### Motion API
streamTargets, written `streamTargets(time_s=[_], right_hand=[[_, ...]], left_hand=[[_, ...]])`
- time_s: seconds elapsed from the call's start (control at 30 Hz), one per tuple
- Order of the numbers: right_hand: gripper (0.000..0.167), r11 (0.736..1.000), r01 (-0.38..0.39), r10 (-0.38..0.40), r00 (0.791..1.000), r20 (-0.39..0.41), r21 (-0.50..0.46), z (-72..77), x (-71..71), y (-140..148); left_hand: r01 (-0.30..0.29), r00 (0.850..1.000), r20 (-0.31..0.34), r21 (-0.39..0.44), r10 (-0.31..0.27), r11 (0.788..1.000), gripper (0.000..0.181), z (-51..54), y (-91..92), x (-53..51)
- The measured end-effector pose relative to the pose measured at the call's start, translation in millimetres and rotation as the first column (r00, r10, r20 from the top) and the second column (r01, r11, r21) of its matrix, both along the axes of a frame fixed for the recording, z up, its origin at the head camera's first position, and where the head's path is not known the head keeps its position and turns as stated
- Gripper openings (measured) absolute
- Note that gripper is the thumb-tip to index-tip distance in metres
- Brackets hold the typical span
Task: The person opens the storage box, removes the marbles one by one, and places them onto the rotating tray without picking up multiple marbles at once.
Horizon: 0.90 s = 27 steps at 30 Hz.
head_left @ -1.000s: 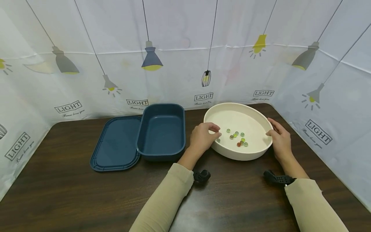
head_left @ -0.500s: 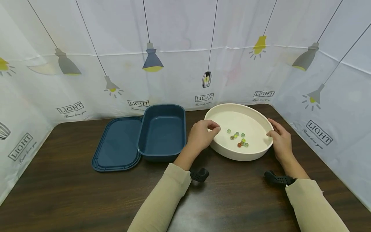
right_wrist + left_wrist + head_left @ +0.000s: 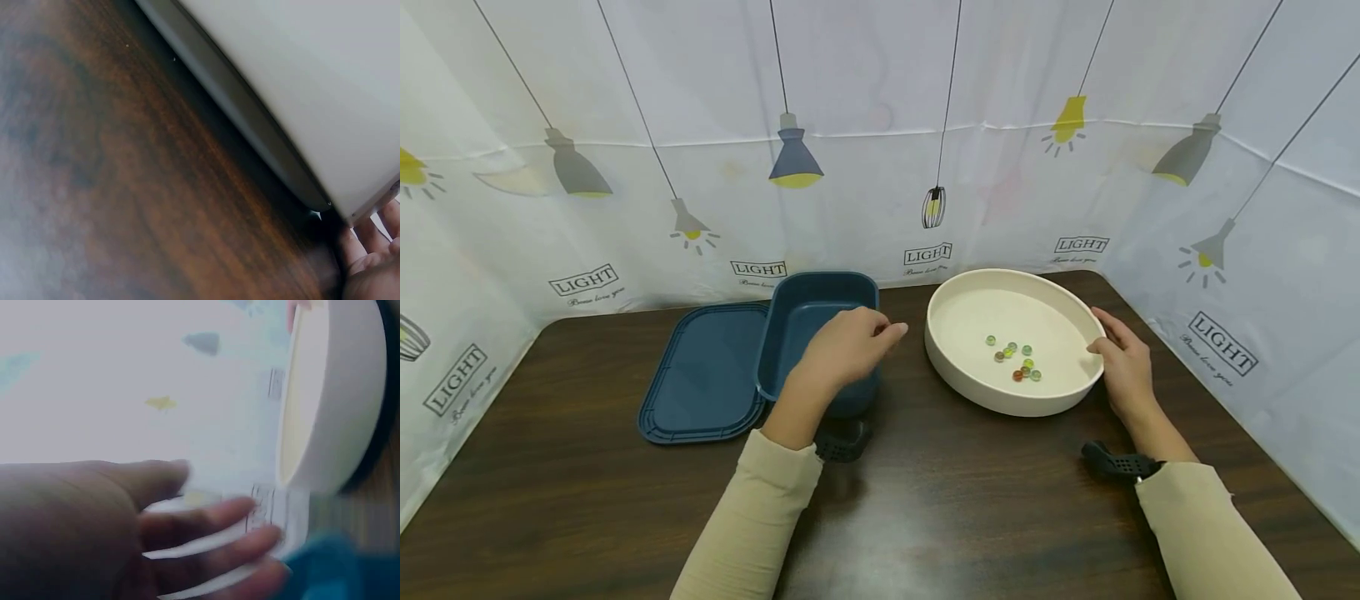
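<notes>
A round cream bowl (image 3: 977, 392) stands at the right; its near-left floor bears several small glass marbles, green, yellow-green, brown and an orange-red marble (image 3: 1018, 376). My right hand (image 3: 1123, 367) grips the bowl's right rim, thumb over the inner side and fingers outside. Over the right side of a deep blue box (image 3: 786, 350) hovers my left hand (image 3: 842, 346), thumb and fingertips close together toward the right. It appears to pinch a marble, hidden by the fingers. The left wrist view is blurred, with the thumb (image 3: 165, 472) above the fingers.
Left of the box lies a flat blue lid (image 3: 703, 371), partly under the box's edge. Everything stands on a dark wood table (image 3: 970, 508). A white curtain (image 3: 865, 208) printed with lamps hangs behind and along both sides.
One marble near the bowl's left wall is gone from there. My left hand has left the bowl and swung left over the box. My right hand stays on the rim.
</notes>
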State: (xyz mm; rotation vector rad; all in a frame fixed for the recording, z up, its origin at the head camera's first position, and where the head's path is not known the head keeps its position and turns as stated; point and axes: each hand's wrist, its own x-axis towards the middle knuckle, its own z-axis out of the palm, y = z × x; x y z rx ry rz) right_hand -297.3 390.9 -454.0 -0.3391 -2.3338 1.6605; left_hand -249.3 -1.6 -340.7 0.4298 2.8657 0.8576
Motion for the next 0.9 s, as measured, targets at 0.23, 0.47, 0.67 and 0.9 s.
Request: streamTargets(time_s=[0.23,0.47,0.67,0.9], right_hand=[[0.065,1.000,-0.006,0.006,1.000,0.000,0.008,0.2,0.2,1.4],[0.065,1.000,-0.031,0.031,0.999,-0.020,-0.003,-3.7,0.0,3.5],[0.065,1.000,-0.025,0.025,0.999,-0.020,0.005,-4.4,0.6,3.3],[0.064,1.000,-0.021,0.022,1.000,-0.016,0.014,-3.0,0.7,2.7]], left_hand=[[0.037,0.987,0.163,-0.229,0.001,0.973,0.045,-6.9,-39.5,3.3],[0.112,0.953,0.304,-0.390,0.013,0.914,0.060,-20.0,-59.5,2.4],[0.134,0.940,0.342,-0.410,0.016,0.902,0.063,-25.7,-59.1,0.7],[0.194,0.936,0.343,-0.296,-0.085,0.935,0.046,-29.7,-59.0,-2.6]])
